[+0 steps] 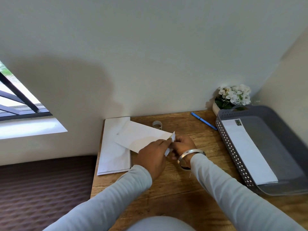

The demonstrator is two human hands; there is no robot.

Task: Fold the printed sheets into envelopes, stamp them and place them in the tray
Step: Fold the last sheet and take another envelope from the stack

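Note:
A long white envelope (143, 135) is held slanted above the wooden desk (191, 184). My left hand (154, 155) grips its near right end from the left. My right hand (182, 145) pinches a small piece of white paper (173, 136) at that same end, fingers curled. A stack of white sheets (115, 155) lies flat at the desk's left edge, partly under the envelope. A grey perforated tray (270, 147) stands at the right with one stamped white envelope (246, 147) inside.
A small roll (157, 125) sits behind the envelope. A blue pen (204, 121) lies near the back wall. A pot of white flowers (233, 96) stands in the back right corner. The desk's left edge drops to a dark floor.

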